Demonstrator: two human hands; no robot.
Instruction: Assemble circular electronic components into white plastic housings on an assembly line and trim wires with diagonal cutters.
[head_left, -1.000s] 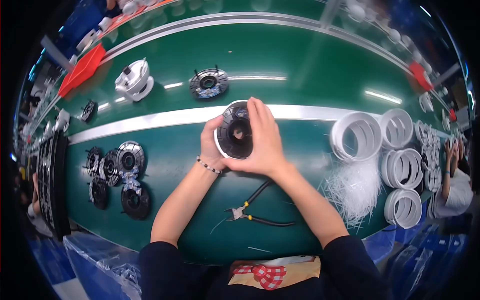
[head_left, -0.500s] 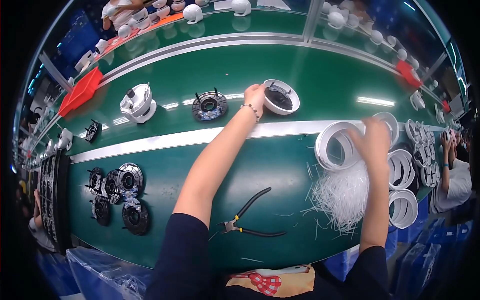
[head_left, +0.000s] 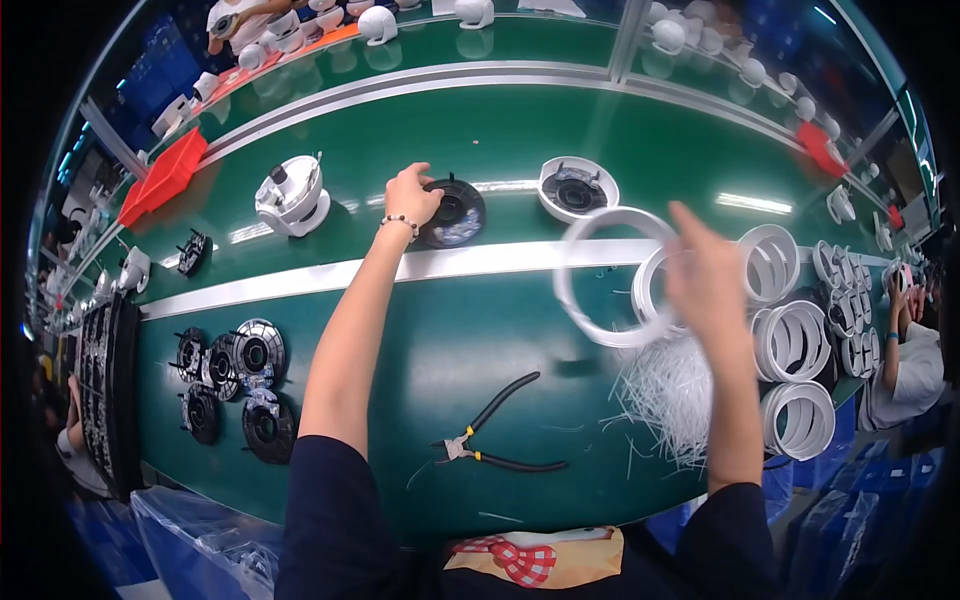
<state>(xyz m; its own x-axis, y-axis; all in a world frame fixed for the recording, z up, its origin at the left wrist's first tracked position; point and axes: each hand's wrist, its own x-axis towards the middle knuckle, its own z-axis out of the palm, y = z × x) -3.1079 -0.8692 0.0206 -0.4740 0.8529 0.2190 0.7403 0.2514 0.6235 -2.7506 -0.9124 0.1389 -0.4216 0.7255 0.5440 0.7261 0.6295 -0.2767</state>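
My left hand (head_left: 412,193) reaches over the green belt, its fingers closed on the left edge of a black round plate (head_left: 455,212) with upright posts and a small circuit board. In my right hand (head_left: 705,265), smeared by motion, is a white plastic ring (head_left: 572,285), held up by its right side above the bench. Just beyond the ring a white bowl-shaped housing (head_left: 610,190) with a black insert rests on the belt. Below my hands lie diagonal cutters (head_left: 500,420) with black handles, jaws to the left. A heap of thin clear plastic strips (head_left: 670,400) lies under my right forearm.
Stacked white rings (head_left: 800,420) stand at the right. Several black round plates (head_left: 268,428) sit on the left of the bench. A white rounded device (head_left: 292,197) rides the belt at left, near a red tray (head_left: 165,180). Other people work around the line.
My left hand has left the white housing and moved left to the black plate. My right hand has brought a white ring leftward from the stacks. Things on the belt have shifted slightly right.
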